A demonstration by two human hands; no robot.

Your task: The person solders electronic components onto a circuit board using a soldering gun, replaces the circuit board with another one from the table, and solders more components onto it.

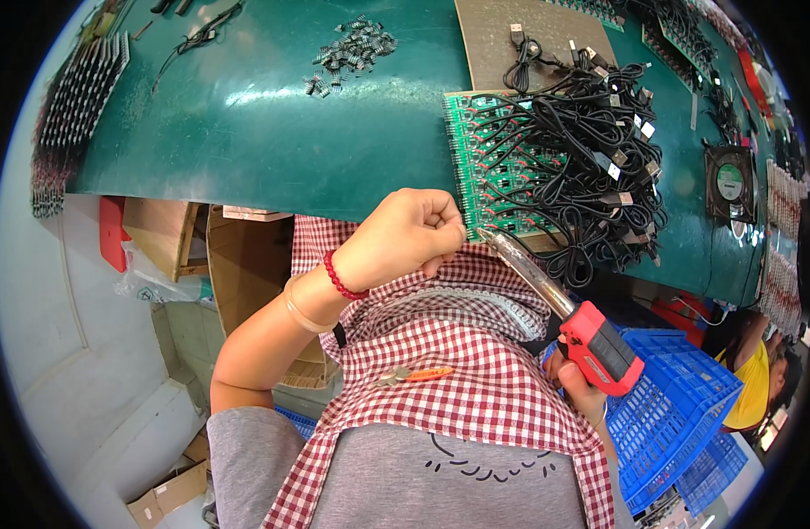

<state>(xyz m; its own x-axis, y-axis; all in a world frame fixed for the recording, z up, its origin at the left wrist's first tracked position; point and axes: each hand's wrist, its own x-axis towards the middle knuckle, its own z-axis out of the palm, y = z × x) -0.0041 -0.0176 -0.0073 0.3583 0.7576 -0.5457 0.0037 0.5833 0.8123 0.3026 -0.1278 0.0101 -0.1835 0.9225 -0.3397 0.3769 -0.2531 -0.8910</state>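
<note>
My right hand (582, 388) is wrapped round the red and black handle of a soldering iron (603, 348). Its metal tip reaches the near left corner of a green circuit board panel (475, 189), beside the fingers of my left hand (411, 231). That left hand is closed at the same corner, thumb against the curled fingers; whatever it pinches is hidden. Rows of pins line the panel's left edge. Short wires run from the panel to a heap of black USB cables (590, 150) bundled on its right side.
Small black pin parts (356, 48) lie piled on the green table (246, 132). A brown board (480, 53) lies behind the panel. A black fan (730, 183) stands at right, blue crates (661, 414) below. Stacked boards (74, 123) stand at far left. Someone in yellow (749, 379) is at right.
</note>
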